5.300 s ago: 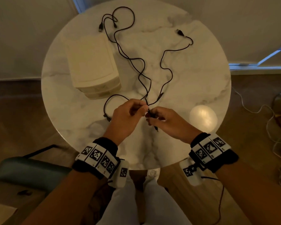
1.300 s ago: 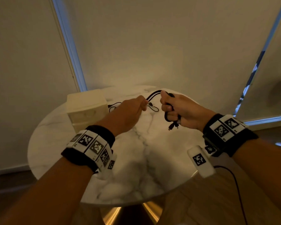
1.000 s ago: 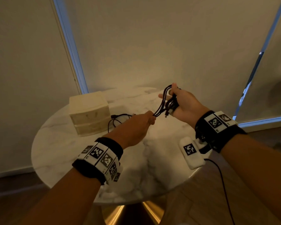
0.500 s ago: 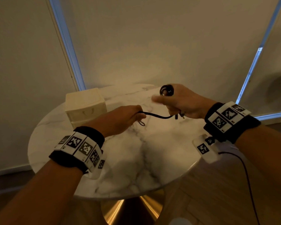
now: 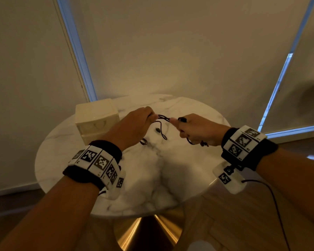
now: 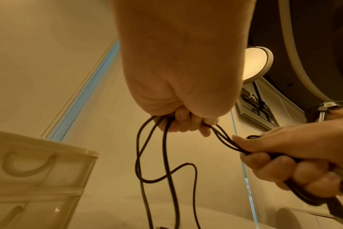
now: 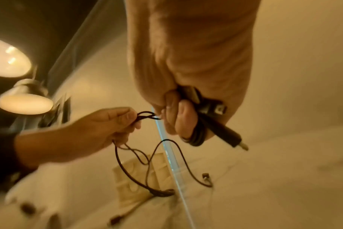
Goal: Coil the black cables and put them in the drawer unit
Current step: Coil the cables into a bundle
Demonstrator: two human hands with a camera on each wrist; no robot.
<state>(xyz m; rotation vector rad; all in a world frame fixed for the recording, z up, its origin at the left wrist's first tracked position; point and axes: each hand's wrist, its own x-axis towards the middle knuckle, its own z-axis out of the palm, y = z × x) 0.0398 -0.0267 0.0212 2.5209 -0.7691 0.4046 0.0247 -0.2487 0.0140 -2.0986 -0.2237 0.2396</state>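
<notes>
Now the left hand [image 5: 132,127], closer than before, pinches the black cables [image 6: 166,155] coiled in the right hand's [image 5: 198,131] fist.

drawer unit [image 5: 97,122] stands left; marble table [image 5: 152,174] bare right.

Black cables [image 5: 161,124], cream drawer unit [image 5: 96,119], white grey-veined marble table [image 5: 152,178], gold base [image 5: 149,230].

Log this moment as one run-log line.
left hand: pinches black cables | right hand: grips wound coil | loose ends: on table | drawer unit: shut
</notes>
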